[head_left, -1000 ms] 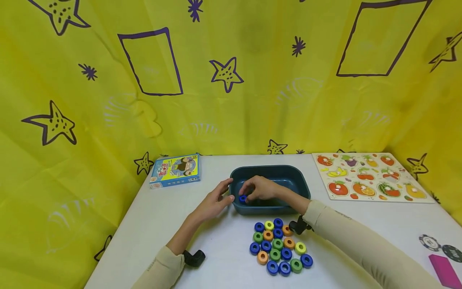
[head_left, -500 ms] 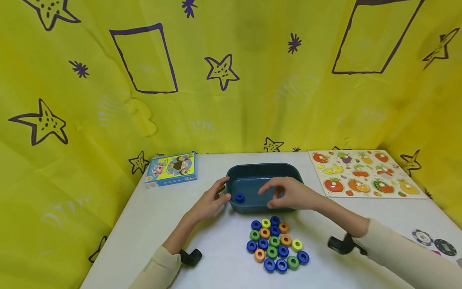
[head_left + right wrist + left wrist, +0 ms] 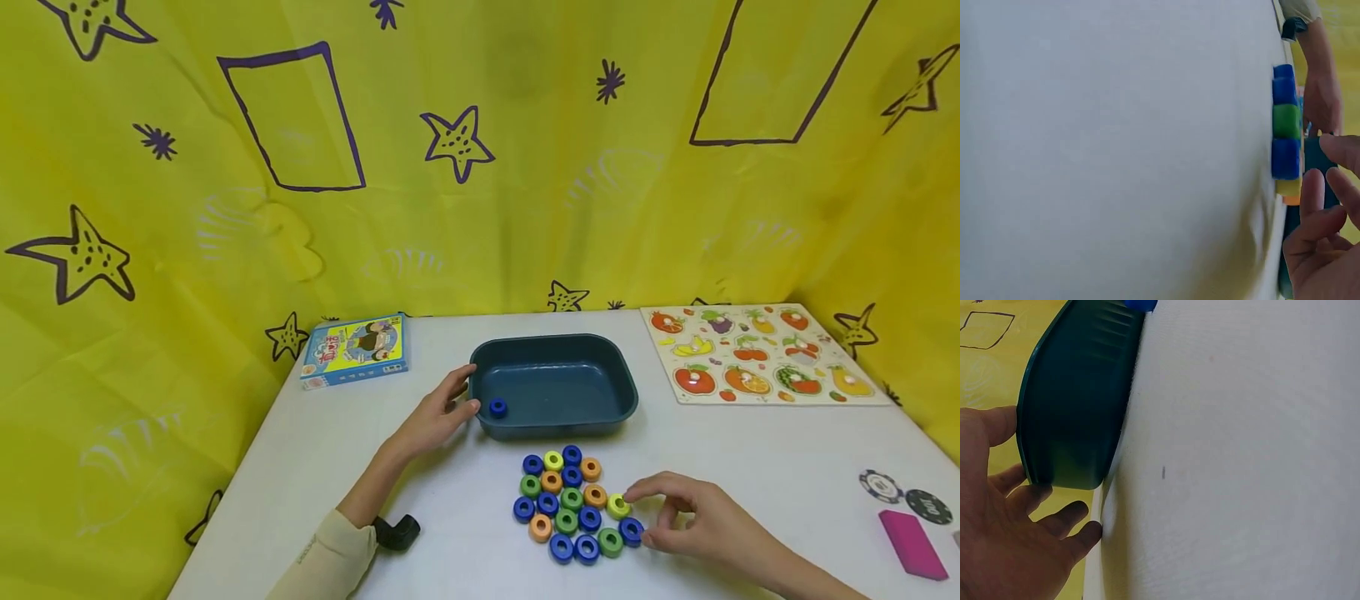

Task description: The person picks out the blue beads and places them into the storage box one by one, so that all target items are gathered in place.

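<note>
My left hand [image 3: 433, 423] rests its fingertips and thumb against the left end of a dark teal plastic tub [image 3: 567, 390]; the left wrist view shows the thumb at the rim and the lower fingers spread. One blue ring [image 3: 498, 407] lies inside the tub at its near left corner. In front of the tub is a cluster of small thick rings, blue, green, orange and yellow. My right hand [image 3: 697, 518] is at the cluster's right side, thumb and forefinger apart. Its forefinger tip is right at a yellow ring [image 3: 618, 506], its thumb beside a blue ring [image 3: 631, 532].
A blue and yellow box [image 3: 355, 350] stands at the back left. At the back right lies a fruit puzzle board [image 3: 757, 358]. Two poker chips [image 3: 928, 506] and a magenta block [image 3: 912, 544] are at the right edge. A yellow patterned curtain [image 3: 517, 225] hangs behind the white table.
My right hand has let go of the blue ring in the tub, then moved out to the right and nearer, to the cluster's right side. My left hand stays at the tub.
</note>
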Demonstrator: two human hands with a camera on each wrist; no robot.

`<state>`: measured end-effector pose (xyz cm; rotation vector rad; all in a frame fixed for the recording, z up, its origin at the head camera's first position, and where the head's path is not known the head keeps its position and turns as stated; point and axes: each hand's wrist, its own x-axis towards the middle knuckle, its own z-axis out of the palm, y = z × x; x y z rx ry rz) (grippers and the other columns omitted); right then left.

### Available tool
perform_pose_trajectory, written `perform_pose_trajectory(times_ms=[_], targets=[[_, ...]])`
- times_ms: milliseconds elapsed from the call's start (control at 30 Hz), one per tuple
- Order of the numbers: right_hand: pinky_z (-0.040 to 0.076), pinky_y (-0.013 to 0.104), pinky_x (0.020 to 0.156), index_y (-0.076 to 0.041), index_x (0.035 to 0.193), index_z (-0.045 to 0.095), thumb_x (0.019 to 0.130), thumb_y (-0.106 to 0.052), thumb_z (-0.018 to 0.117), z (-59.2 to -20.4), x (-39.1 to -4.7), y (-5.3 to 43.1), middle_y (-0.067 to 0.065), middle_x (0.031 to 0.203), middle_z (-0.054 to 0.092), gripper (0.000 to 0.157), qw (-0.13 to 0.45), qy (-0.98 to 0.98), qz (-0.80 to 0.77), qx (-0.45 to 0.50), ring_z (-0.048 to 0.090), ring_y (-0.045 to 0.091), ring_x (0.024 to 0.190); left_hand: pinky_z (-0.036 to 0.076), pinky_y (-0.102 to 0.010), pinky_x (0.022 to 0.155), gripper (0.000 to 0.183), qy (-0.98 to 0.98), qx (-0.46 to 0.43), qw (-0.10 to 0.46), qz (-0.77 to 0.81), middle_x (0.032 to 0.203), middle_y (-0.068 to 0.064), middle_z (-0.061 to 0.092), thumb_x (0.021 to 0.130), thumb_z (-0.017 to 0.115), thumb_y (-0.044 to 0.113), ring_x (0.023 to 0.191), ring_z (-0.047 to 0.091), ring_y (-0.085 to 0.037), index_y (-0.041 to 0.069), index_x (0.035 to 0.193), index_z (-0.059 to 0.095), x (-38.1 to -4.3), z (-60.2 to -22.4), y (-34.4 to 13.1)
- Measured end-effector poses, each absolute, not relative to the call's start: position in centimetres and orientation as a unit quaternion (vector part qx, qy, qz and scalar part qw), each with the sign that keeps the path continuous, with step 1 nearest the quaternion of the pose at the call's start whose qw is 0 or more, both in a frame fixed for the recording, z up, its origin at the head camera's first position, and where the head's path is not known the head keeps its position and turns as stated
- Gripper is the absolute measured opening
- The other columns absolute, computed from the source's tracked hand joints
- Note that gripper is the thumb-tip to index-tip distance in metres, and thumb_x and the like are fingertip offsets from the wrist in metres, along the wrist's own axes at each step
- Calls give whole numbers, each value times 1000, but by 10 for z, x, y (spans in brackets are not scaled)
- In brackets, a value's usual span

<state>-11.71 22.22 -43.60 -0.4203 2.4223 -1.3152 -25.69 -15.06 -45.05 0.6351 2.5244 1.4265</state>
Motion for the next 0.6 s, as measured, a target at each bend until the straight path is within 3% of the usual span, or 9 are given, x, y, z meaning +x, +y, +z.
perform_pose_trajectory(times_ms=[267, 600], targets=[[43, 25, 54, -19, 105, 67, 71, -36, 79, -450, -104, 217, 0, 89, 60, 40, 192, 866, -458, -67, 53, 18, 67, 30, -47, 103, 59, 844, 218, 92, 482, 151, -4, 23, 95, 53, 32, 134, 28, -29, 22, 147, 26, -257, -449, -149], [44, 24, 53, -21, 102, 67, 73, -36, 77, -455, -106, 215, -3, 89, 61, 34, 182, 874, -442, -84, 53, 14, 64, 31, -44, 103, 62, 847, 210, 92, 479, 151, 3, 23, 92, 52, 43, 134, 28, -24, 27, 146, 26, -257, -451, -151]])
